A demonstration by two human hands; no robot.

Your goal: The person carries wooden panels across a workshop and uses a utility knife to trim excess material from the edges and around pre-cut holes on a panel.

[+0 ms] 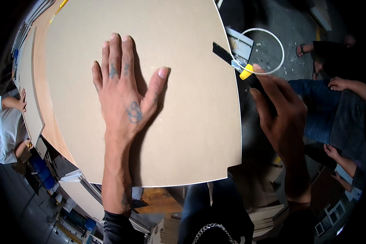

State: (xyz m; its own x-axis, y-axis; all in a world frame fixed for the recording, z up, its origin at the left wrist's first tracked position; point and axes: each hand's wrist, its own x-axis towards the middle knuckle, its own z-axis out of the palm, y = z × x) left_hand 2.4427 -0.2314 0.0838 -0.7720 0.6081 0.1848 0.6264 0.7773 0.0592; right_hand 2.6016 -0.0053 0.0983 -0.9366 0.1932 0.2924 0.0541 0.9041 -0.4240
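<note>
A large beige board (191, 130) with a thin white edge lies flat in front of me. My left hand (124, 95) rests palm down on it, fingers stretched and thumb out to the side. At the board's right edge, my right hand (282, 112) grips a utility knife (247, 72) with a yellow part and a dark blade. The blade lies across the edge, its tip over the board's face. Most of the handle is hidden in my fingers. A thin white strip (284, 51) loops out from the edge beside the knife and curls back toward my fingers.
A wood-coloured panel (49, 122) shows under the board's left side. Past it, a person (10, 126) has a hand at another board. A person in jeans (321, 105) is at the right. Scraps litter the grey floor (290, 24); stacked panels (264, 219) stand low by my right arm.
</note>
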